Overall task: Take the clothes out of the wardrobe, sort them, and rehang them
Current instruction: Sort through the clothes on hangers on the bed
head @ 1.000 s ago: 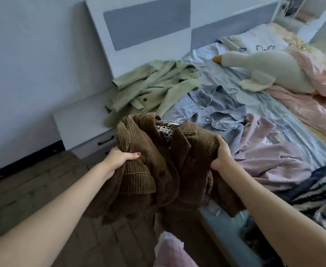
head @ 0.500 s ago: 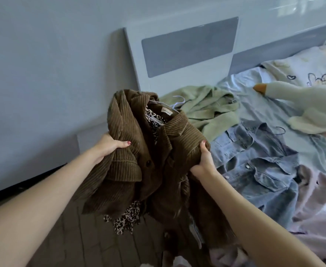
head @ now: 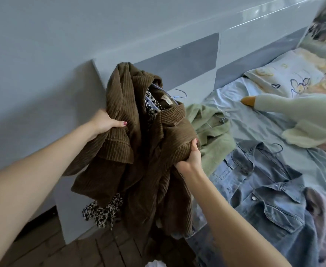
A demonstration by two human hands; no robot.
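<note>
I am holding a bunched brown corduroy jacket [head: 150, 151] up in front of me, between my body and the pale bed headboard [head: 196, 58]. My left hand [head: 105, 122] grips a fold of it on the side away from the bed, fingers curled into the cloth and thumb on top. My right hand [head: 192, 157] clamps the other shoulder from below, fingers wrapped round the fabric.

Over the last second the jacket has risen. It was low, over the edge of the bed; now it is lifted against the headboard, with its collar and neck label showing. My view has swung towards the head of the bed. I judge I am carrying it across to lay down with the sorted pile, not yet rehanging it.

The jacket acts as a loose wrapper. A leopard-print garment [head: 104, 209] sits inside it, showing at the collar and trailing out below the hem. A thin blue wire hanger [head: 177, 97] pokes out at the neck, so both pieces seem to share 1 hanger.

On the bed [head: 254, 120], below the headboard, lie a green jacket [head: 212, 132] nearest the headboard and a denim shirt [head: 264, 189] just beside it, further down. A plush goose [head: 293, 116] lies across the sheet near the pillow [head: 281, 79]. The wardrobe is not in view.
</note>
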